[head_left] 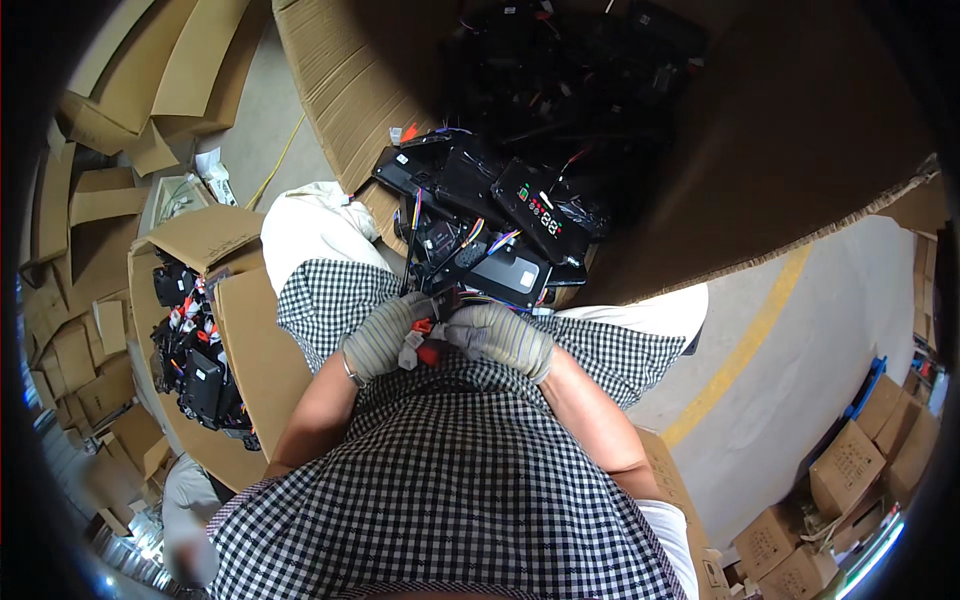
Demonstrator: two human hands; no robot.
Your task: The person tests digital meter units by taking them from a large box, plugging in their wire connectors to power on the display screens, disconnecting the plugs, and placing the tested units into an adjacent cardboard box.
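My left hand (pixel 385 338), in a striped knit glove, is closed at my lap. A bundle of wires with red plugs (pixel 428 353) and a white plug (pixel 408 356) hangs at its fingertips. From the other side my right hand (pixel 498 338), gloved alike, pinches at the same bundle; the exact grip is hidden by its fingers. Just beyond the hands lie a black flat module (pixel 512 274) with a grey panel and thin coloured wires (pixel 470 235). Farther up rests a black display unit (pixel 540 212) with lit-looking digits, among other black housings.
A large open carton (pixel 335 85) full of black units tips toward me between my knees. At left stands a smaller carton (pixel 250 345) holding black parts (pixel 205 385). Flattened cardboard (pixel 100 200) is piled far left; boxes (pixel 848 468) stand right, past a yellow floor line (pixel 740 345).
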